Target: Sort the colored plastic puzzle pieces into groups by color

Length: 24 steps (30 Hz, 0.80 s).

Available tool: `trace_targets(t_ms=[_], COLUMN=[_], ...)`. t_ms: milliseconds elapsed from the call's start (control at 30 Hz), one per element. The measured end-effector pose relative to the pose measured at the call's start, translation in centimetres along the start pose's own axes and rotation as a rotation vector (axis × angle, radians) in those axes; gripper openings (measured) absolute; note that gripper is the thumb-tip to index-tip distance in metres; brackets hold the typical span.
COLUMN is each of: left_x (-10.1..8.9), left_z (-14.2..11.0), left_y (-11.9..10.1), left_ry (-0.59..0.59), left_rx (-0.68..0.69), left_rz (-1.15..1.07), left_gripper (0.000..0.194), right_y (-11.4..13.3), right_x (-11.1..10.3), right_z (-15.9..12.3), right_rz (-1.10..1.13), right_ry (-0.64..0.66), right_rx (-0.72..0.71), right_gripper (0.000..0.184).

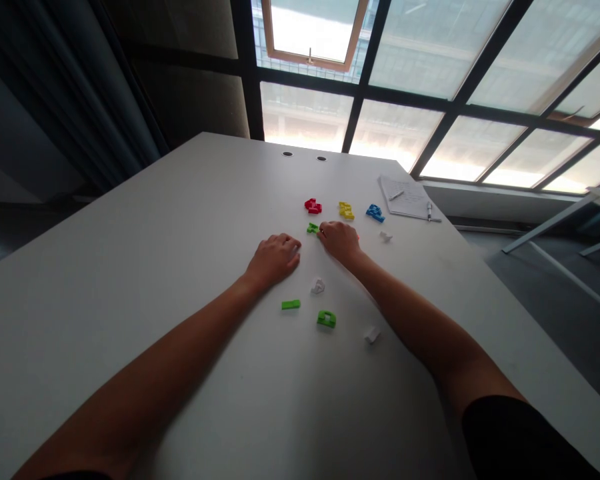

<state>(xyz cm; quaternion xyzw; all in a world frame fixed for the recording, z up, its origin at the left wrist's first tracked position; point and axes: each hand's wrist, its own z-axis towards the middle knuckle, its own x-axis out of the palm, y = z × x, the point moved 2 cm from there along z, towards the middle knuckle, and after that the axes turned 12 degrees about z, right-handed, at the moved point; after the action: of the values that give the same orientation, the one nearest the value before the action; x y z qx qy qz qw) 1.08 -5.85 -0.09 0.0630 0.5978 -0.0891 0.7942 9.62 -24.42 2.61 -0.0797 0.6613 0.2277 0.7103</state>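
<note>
One small green plastic piece (pixel 313 228) lay upper middle of frame on white table (pixel 130 220), long axis running across frame. Right hand (pixel 337 240) was nearer, at piece's right end, touching or almost touching; grip could not be told. Left hand (pixel 275 259) lay palm down, apart from right, just below piece. Red piece (pixel 313 206) just above.

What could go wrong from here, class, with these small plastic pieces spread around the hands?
The right hand lies right beside a small green plastic piece, so it could nudge that piece into the red piece just beyond. The white pieces are pale against the white table, so they might be overlooked.
</note>
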Motion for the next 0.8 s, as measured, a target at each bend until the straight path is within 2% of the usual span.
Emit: trace_targets(t_ms=[400,567,800], left_x=[0.0,0.0,0.1], left_z=[0.1,0.1,0.1], left_y=[-0.1,-0.1,0.0], left_ry=[0.007,0.009,0.010], left_rx=[-0.003,-0.005,0.002], left_rz=[0.019,0.014,0.009], left_gripper=[0.034,0.033,0.033], right_y=[0.3,0.4,0.6], right_x=[0.1,-0.2,0.1], right_z=[0.8,0.3,-0.3], right_rz=[-0.001,-0.005,0.031], right_ry=[-0.026,-0.062,-0.035], right_rx=[-0.003,-0.017,-0.006], right_gripper=[0.030,0.031,0.032])
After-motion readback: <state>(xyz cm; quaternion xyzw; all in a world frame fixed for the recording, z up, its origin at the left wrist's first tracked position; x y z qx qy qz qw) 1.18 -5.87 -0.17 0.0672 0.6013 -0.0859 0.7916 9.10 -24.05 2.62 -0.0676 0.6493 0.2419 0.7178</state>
